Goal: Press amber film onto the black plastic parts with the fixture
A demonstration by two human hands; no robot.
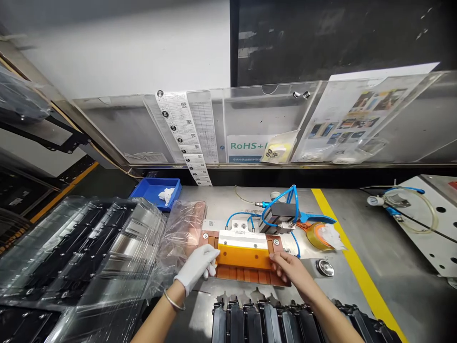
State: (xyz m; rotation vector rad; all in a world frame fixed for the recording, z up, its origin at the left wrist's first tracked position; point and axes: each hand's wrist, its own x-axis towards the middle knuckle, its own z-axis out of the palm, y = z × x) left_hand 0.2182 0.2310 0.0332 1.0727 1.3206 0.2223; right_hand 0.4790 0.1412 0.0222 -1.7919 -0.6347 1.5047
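My left hand point(197, 267), in a white glove and with a metal bangle at the wrist, grips the left end of an orange block point(244, 257). My bare right hand point(288, 269) holds its right end. The block sits in a copper-brown fixture plate point(246, 274), below a white-topped clamp bar point(243, 239) marked with a code. Just beyond the fixture, blue air hoses point(278, 209) run to a small black pneumatic unit point(283, 214). A row of black parts point(264, 324) stands near my forearms.
Transparent trays point(78, 247) of black parts are stacked at the left, beside a crumpled plastic sheet point(183, 228). Behind them is a blue bin point(153, 193) holding a white cloth. A tape roll point(316, 236), a steel button point(324, 267) and a yellow stripe point(357, 267) lie to the right.
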